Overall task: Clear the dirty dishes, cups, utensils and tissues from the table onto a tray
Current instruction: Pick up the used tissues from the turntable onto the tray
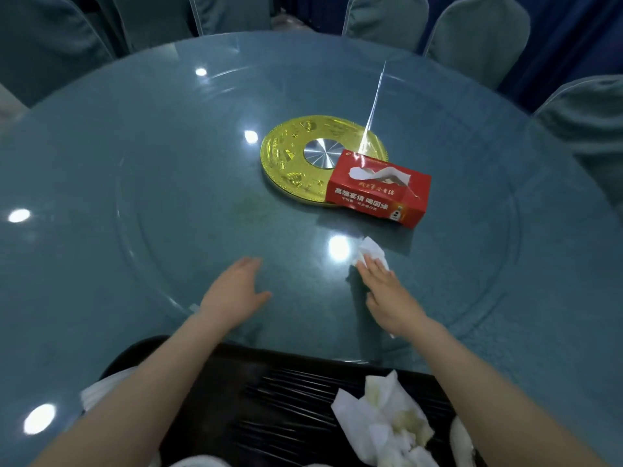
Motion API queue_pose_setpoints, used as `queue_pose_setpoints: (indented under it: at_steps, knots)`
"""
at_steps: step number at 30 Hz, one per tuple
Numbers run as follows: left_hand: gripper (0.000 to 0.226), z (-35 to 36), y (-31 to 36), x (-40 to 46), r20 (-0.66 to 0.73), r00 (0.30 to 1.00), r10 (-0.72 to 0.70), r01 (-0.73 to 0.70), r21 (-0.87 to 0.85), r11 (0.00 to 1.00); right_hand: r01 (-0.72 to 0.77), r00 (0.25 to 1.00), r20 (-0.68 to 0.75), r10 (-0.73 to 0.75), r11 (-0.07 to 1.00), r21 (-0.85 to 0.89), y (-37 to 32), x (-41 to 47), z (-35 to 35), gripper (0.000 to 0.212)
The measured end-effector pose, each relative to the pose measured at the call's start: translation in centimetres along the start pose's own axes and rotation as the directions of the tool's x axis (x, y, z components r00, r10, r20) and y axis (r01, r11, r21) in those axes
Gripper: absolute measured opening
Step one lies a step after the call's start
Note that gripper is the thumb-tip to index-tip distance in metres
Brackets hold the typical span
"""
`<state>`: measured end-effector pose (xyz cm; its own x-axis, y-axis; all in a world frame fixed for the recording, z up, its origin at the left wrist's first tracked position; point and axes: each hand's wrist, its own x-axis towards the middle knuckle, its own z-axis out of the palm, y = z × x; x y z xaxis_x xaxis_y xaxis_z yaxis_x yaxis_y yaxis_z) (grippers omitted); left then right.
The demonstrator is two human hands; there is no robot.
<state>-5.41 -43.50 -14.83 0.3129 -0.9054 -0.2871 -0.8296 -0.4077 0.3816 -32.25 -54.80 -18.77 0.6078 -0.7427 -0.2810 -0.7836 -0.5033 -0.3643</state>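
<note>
Round glass-topped bench (pixel 135 170), seen from its near edge; covered chairs (pixel 478 32) ring the far edge. The left half of the glass surface lies bare, and open surface separates the two hands. Left hand (pixel 232 294), near the bench's near edge: fingers straight and spread, palm down on or just above the glass, holding nothing. Gold disc (pixel 290 163) at the bench centre, with a silver hub (pixel 322 155); a red tissue box (pixel 377 188) overlaps the disc's right rim, its long axis running from centre toward the right edge, a tissue protruding from its top slot. Right hand (pixel 387 294), nearer than the box: fingers extended and flat, pressing a crumpled white tissue (pixel 371 252) against the glass; the tissue projects beyond the fingertips toward the box, its long axis roughly in line with the fingers. Dark tray (pixel 269 399) at the near edge, beneath the forearms, carrying used tissues (pixel 387 423) at its right side.
</note>
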Motion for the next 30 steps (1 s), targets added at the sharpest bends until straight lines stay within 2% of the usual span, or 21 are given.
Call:
queue_pose_setpoints:
  at_steps: [2, 4, 9, 13, 18, 21, 24, 30]
  knots:
    - [0.101, -0.6, -2.6, 1.4, -0.035, 0.994, -0.099, 0.1, 0.007, 0.995, -0.013, 1.0, 0.012, 0.013, 1.0, 0.012, 1.2, -0.1, -0.9, 0.072]
    - [0.12, -1.4, -5.0, 2.8, -0.034, 0.982, -0.187, 0.189, 0.052, 0.981, -0.049, 0.999, 0.008, 0.048, 0.998, 0.028, 2.1, 0.2, -1.6, 0.073]
    - [0.14, -2.4, -8.1, 4.2, 0.059, 0.959, -0.276, 0.259, 0.209, 0.943, -0.158, 0.986, -0.05, 0.158, 0.987, 0.013, 3.8, 0.3, -2.5, 0.076]
    - [0.142, -0.5, -7.1, 3.3, 0.078, 0.963, -0.258, 0.233, 0.238, 0.943, -0.263, 0.959, -0.099, 0.266, 0.964, 0.041, 4.4, 1.0, -2.9, 0.078]
    - [0.138, -1.1, -5.5, 1.7, 0.13, 0.971, -0.2, 0.145, 0.342, 0.928, -0.334, 0.922, -0.166, 0.35, 0.935, 0.117, 3.6, 2.0, -2.7, 0.069]
    - [0.131, -2.1, -4.5, 1.1, 0.145, 0.977, -0.154, 0.078, 0.427, 0.901, -0.188, 0.969, -0.143, 0.202, 0.977, 0.102, 1.1, 3.8, -2.1, 0.067]
    - [0.127, -2.0, -3.8, 0.2, 0.137, 0.98, -0.146, 0.075, 0.426, 0.902, -0.061, 0.991, -0.11, 0.071, 0.994, 0.094, -2.7, 6.2, -0.9, 0.071]
    - [0.124, -1.2, -2.9, -0.5, 0.14, 0.98, -0.138, 0.062, 0.448, 0.892, -0.036, 0.988, -0.141, 0.058, 0.988, 0.15, -6.7, 11.7, -1.4, 0.068]
